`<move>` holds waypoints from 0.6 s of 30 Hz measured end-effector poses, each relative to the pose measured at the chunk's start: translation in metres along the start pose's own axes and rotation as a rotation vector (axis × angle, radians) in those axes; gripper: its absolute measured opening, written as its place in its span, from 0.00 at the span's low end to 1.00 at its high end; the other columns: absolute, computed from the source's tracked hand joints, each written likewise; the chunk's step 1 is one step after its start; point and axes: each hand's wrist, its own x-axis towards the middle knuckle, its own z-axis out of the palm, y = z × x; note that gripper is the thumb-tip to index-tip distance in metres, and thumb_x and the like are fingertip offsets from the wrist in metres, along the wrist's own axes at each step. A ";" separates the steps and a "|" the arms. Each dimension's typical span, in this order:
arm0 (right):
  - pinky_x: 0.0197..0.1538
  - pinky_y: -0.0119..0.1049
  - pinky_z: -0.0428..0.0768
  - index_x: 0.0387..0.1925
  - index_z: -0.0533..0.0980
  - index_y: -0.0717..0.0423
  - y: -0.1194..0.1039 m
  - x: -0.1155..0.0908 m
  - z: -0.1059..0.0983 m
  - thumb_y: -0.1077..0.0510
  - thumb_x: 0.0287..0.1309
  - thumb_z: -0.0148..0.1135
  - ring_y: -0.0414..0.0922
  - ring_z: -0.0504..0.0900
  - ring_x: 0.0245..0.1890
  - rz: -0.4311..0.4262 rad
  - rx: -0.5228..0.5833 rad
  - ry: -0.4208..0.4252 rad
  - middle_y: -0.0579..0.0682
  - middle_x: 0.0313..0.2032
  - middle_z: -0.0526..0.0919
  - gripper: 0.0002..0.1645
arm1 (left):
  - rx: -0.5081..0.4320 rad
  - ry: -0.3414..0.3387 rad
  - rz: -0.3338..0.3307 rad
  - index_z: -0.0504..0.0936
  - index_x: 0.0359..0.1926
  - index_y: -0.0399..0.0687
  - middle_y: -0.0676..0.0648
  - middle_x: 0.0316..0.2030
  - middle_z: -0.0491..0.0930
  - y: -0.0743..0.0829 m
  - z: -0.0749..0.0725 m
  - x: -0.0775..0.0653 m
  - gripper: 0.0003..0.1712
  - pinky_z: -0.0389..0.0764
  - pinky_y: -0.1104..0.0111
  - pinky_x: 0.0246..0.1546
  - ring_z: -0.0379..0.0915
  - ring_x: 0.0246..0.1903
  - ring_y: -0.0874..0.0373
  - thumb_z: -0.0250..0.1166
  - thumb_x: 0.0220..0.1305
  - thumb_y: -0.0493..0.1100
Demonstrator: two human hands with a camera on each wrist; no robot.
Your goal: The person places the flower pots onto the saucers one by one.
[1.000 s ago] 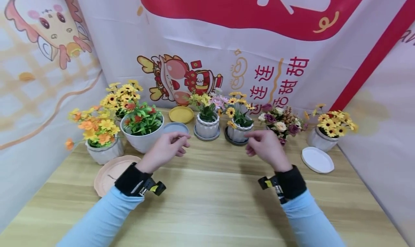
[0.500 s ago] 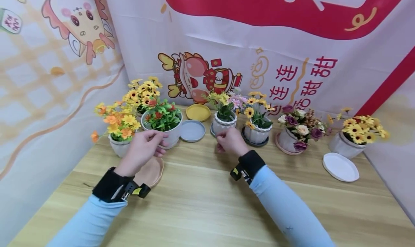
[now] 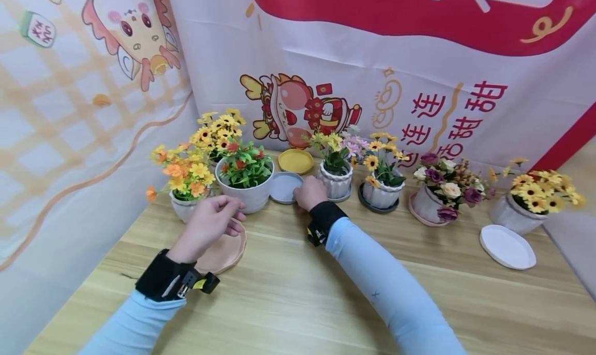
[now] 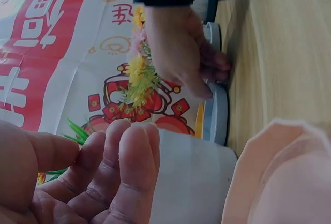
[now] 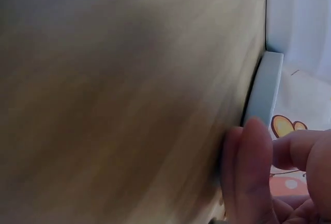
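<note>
your right hand (image 3: 311, 192) has moved to the gray saucer (image 3: 283, 185), now your workpiece; fingers seem to pinch its rim. left hand (image 3: 207, 221): loosely curled, white pot (image 3: 255, 195) beyond fingertips.

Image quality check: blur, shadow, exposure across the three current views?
Right wrist: table dim and streaked, likely motion blur; gray saucer edge clearer. Left wrist: darker than the head view, left hand legible up close. Head: brightest, soft shadow beside the right sleeve, yellow flowers at far right slightly soft.
</note>
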 end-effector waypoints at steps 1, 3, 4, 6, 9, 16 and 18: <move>0.44 0.40 0.82 0.21 0.80 0.58 0.000 0.002 0.000 0.57 0.62 0.60 0.45 0.82 0.20 0.009 -0.009 0.003 0.47 0.09 0.78 0.15 | 0.002 -0.007 0.002 0.77 0.53 0.29 0.33 0.39 0.81 0.000 0.004 0.000 0.21 0.87 0.65 0.32 0.83 0.33 0.46 0.50 0.78 0.45; 0.47 0.40 0.82 0.25 0.81 0.60 0.001 0.005 -0.001 0.58 0.61 0.61 0.44 0.82 0.20 0.029 -0.019 -0.006 0.47 0.10 0.78 0.12 | 0.009 -0.016 0.012 0.78 0.51 0.31 0.35 0.38 0.81 0.000 0.010 -0.001 0.20 0.87 0.64 0.31 0.83 0.32 0.47 0.50 0.78 0.45; 0.46 0.40 0.82 0.26 0.81 0.60 0.002 0.006 -0.001 0.59 0.61 0.61 0.44 0.82 0.18 0.043 -0.015 -0.016 0.47 0.10 0.78 0.11 | 0.011 -0.020 0.017 0.79 0.51 0.31 0.36 0.37 0.81 0.000 0.013 -0.001 0.20 0.87 0.64 0.31 0.83 0.31 0.48 0.51 0.78 0.45; 0.43 0.38 0.83 0.27 0.81 0.61 0.003 0.007 -0.002 0.60 0.62 0.60 0.43 0.82 0.16 0.064 -0.013 -0.038 0.47 0.10 0.79 0.10 | 0.014 -0.035 0.026 0.80 0.50 0.32 0.38 0.36 0.82 0.000 0.018 -0.001 0.19 0.87 0.62 0.32 0.83 0.31 0.49 0.51 0.77 0.45; 0.36 0.35 0.83 0.27 0.81 0.61 0.006 0.006 -0.003 0.62 0.63 0.59 0.42 0.81 0.13 0.068 -0.023 -0.052 0.47 0.10 0.79 0.10 | 0.014 -0.058 0.035 0.80 0.49 0.33 0.39 0.35 0.82 -0.002 0.024 0.001 0.18 0.87 0.61 0.33 0.83 0.30 0.49 0.52 0.77 0.44; 0.19 0.31 0.77 0.21 0.79 0.60 0.007 -0.011 -0.010 0.63 0.61 0.60 0.42 0.79 0.09 0.051 0.010 -0.058 0.48 0.09 0.78 0.13 | 0.041 -0.089 0.005 0.79 0.55 0.32 0.40 0.33 0.84 -0.010 0.039 0.009 0.19 0.87 0.63 0.31 0.83 0.30 0.47 0.54 0.76 0.43; 0.19 0.31 0.76 0.20 0.79 0.59 0.007 -0.020 -0.014 0.63 0.61 0.60 0.43 0.79 0.10 0.032 0.015 -0.062 0.48 0.09 0.78 0.13 | 0.041 -0.095 -0.008 0.75 0.60 0.31 0.39 0.34 0.84 -0.013 0.042 0.011 0.21 0.87 0.64 0.31 0.83 0.29 0.47 0.54 0.76 0.42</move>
